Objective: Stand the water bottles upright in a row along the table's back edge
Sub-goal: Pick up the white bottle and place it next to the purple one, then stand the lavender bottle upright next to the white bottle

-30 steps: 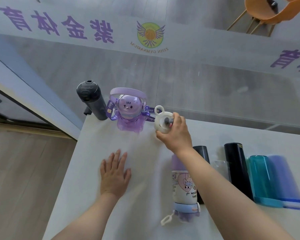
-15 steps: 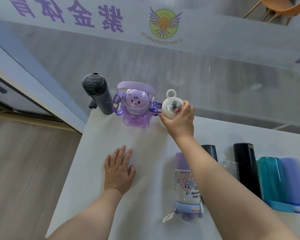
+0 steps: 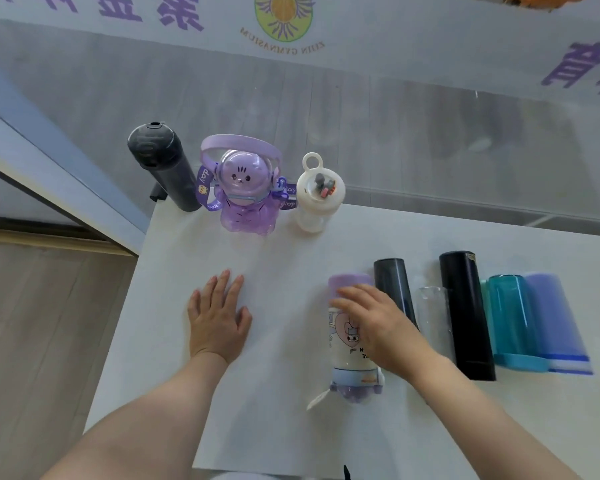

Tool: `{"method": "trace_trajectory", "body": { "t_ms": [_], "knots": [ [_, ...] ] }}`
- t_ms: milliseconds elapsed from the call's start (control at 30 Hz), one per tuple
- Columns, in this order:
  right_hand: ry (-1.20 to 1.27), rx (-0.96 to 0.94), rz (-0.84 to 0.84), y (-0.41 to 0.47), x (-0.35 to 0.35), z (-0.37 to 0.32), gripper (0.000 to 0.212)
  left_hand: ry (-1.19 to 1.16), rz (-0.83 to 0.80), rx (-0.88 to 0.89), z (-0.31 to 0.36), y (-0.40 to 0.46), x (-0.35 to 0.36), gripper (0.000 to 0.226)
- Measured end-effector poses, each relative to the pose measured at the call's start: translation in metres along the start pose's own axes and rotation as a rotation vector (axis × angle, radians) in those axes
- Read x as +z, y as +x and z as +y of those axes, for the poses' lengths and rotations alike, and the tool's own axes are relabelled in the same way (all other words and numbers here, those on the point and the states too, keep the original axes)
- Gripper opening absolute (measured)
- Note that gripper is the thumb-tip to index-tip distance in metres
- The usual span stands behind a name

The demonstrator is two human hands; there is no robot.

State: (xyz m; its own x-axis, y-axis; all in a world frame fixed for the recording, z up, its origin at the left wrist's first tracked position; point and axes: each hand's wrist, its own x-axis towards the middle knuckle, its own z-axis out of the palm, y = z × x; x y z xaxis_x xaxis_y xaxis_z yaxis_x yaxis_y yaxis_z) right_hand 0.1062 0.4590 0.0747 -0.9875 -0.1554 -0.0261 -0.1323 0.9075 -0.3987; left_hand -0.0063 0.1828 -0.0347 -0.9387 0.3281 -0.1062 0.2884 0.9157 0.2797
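Three bottles stand upright along the back edge: a dark grey flask (image 3: 167,166), a purple bear-shaped bottle (image 3: 241,188) and a white bottle (image 3: 317,194) with a loop lid. Several more lie on their sides to the right: a white cartoon bottle (image 3: 349,344) with purple ends, a dark grey one (image 3: 392,282), a clear one (image 3: 432,313), a black one (image 3: 466,313), a teal one (image 3: 510,317) and a lilac one (image 3: 555,317). My right hand (image 3: 374,323) lies over the cartoon bottle, fingers spread on it. My left hand (image 3: 219,313) rests flat on the table.
The white table (image 3: 278,265) ends on the left above a wooden floor (image 3: 42,323). Behind its back edge is a glass wall (image 3: 430,133) with purple lettering. A grey frame (image 3: 56,188) runs diagonally at the left.
My right hand has let go of the white loop-lid bottle, which now stands at the back edge, and has moved back down onto the lying cartoon bottle. The left hand has stayed put.
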Motion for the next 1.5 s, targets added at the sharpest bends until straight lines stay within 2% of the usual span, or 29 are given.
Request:
{"method": "trace_trajectory", "body": {
  "t_ms": [133, 233, 300, 433, 600, 733, 900, 1100, 1300, 1400, 1500],
  "knots": [
    [-0.203, -0.074, -0.185, -0.014, 0.004, 0.004, 0.084, -0.003, 0.005, -0.009, 0.000, -0.001, 0.000, 0.064],
    [-0.360, -0.173, -0.275, -0.014, 0.004, 0.008, 0.081, -0.009, 0.011, -0.006, 0.000, -0.001, -0.001, 0.063],
    [-0.438, -0.227, -0.288, -0.015, 0.004, 0.013, 0.075, -0.004, 0.008, -0.005, 0.000, -0.002, 0.000, 0.063],
    [-0.518, -0.238, -0.319, -0.013, 0.006, 0.013, 0.078, 0.000, 0.013, 0.000, 0.000, -0.002, -0.001, 0.063],
    [-0.501, -0.166, -0.270, -0.011, 0.012, 0.011, 0.075, 0.000, 0.014, -0.001, 0.002, -0.002, -0.001, 0.063],
    [-0.385, -0.080, -0.198, -0.012, 0.013, 0.008, 0.078, -0.002, 0.017, 0.001, 0.002, -0.002, -0.002, 0.063],
    [-0.119, 0.092, -0.156, -0.013, 0.012, 0.001, 0.094, -0.002, 0.023, 0.006, 0.002, -0.002, -0.002, 0.062],
    [0.284, 0.285, 0.003, -0.012, 0.005, -0.012, 0.094, 0.004, 0.011, 0.001, 0.001, -0.002, -0.001, 0.062],
    [0.462, 0.448, 0.122, -0.010, 0.006, -0.013, 0.096, 0.002, 0.001, -0.005, 0.002, -0.001, -0.002, 0.063],
    [0.581, 0.512, 0.186, -0.007, 0.003, -0.012, 0.088, -0.002, -0.002, -0.005, 0.002, -0.001, -0.001, 0.063],
    [0.763, 0.588, 0.238, -0.004, -0.001, -0.010, 0.056, 0.002, -0.003, -0.006, 0.000, -0.002, -0.001, 0.063]
  ]
}}
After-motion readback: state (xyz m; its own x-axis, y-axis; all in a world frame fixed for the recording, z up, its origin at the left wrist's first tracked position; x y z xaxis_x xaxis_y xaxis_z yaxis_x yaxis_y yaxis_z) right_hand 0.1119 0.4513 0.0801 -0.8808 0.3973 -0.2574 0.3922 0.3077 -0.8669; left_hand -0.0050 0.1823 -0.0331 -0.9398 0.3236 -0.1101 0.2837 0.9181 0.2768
